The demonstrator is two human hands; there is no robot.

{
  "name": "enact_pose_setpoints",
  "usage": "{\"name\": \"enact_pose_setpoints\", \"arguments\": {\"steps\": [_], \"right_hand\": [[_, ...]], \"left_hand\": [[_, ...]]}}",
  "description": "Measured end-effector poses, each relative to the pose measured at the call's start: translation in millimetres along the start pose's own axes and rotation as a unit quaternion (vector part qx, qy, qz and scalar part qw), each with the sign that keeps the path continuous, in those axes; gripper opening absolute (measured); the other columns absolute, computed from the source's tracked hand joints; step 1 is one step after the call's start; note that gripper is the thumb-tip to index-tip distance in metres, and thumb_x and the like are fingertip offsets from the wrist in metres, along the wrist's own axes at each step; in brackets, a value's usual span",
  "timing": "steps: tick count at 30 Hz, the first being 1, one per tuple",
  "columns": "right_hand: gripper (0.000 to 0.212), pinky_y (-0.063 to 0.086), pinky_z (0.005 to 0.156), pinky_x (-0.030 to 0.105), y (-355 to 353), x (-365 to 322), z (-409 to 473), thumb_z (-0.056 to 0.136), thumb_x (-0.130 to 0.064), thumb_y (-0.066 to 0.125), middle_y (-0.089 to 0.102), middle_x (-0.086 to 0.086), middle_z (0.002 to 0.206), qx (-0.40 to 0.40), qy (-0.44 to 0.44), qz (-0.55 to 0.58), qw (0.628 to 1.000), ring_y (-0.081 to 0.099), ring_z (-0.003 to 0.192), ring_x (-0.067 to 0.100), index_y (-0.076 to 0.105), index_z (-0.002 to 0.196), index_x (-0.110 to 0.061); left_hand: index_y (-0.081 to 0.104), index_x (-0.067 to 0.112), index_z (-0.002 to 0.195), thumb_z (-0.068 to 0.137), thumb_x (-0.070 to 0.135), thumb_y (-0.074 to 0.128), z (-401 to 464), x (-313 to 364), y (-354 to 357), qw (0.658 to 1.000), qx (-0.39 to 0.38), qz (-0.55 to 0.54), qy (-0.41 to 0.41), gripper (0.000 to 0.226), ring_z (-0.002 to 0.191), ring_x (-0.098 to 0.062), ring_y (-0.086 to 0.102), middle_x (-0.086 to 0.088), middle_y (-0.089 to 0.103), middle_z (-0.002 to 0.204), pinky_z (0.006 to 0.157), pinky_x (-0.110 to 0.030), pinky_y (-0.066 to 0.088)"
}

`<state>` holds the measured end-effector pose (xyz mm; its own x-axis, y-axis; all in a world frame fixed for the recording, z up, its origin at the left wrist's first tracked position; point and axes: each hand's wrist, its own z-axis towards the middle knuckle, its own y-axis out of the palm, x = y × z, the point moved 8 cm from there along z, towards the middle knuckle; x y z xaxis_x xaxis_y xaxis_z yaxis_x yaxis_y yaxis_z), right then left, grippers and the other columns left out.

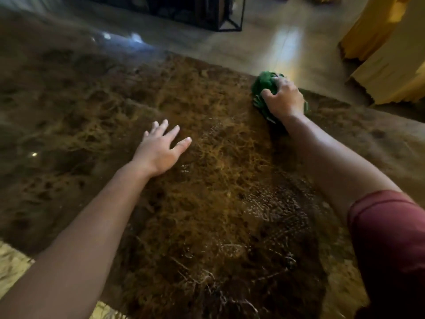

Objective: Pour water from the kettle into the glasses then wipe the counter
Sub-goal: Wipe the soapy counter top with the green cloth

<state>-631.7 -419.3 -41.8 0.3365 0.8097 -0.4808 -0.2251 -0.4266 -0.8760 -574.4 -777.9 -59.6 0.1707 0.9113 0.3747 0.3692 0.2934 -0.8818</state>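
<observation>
The right hand grips a bunched green cloth, fingers curled over its top, and presses it onto the brown marbled counter near the far edge, at the right of the view. The left hand lies flat on the counter with its fingers straight and spread, holding nothing, well apart from the cloth and nearer the person. Between the two forearms the stone shows a patch of fine wet beads and streaks, brightest close to the right arm. A dark red sleeve covers the right upper arm. Beyond the counter lie a pale glossy floor, a black metal frame and yellow cloth-draped furniture
</observation>
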Motion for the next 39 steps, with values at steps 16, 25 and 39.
{"name": "enact_pose_setpoints", "arguments": {"steps": [16, 25, 39], "right_hand": [[0.049, 0.018, 0.129, 0.050, 28, -68, -296, 0.079, -0.033, 0.062, 0.065, -0.007, 0.143, -0.165, -0.301, 0.089, 0.935, 0.048, 0.145, 0.011, 0.073, 0.127, -0.027], [0.042, 0.052, 0.108, 0.033, -123, 60, -290, 0.092, -0.004, 0.061, 0.069, -0.011, 0.124, 0.186, 0.008, 0.141, 0.972, 0.063, 0.117, 0.001, 0.067, 0.126, -0.029], [0.055, 0.015, 0.129, 0.047, -37, 49, -118, 0.102, -0.040, 0.048, 0.037, 0.013, 0.166, -0.011, 0.045, -0.036, 0.998, 0.023, 0.157, 0.034, 0.052, 0.152, -0.017]], "left_hand": [[0.018, 0.015, 0.161, 0.090, 0.083, 0.016, -3, 1, 0, 0.996, 0.027, -0.085, -0.024, 0.098, 0.156, -0.027, -0.008, -0.008, 0.006, 0.170, 0.125, -0.052, -0.006], [0.010, 0.015, 0.162, 0.101, 0.067, 0.011, 3, -2, 10, 1.000, 0.003, -0.010, -0.007, 0.080, 0.155, -0.022, -0.017, -0.005, -0.007, 0.170, 0.124, -0.049, -0.012], [0.005, 0.015, 0.162, 0.105, 0.058, 0.017, 7, -5, 17, 1.000, 0.010, 0.013, 0.001, 0.073, 0.154, -0.020, -0.021, -0.004, -0.011, 0.170, 0.124, -0.048, -0.014]]}}
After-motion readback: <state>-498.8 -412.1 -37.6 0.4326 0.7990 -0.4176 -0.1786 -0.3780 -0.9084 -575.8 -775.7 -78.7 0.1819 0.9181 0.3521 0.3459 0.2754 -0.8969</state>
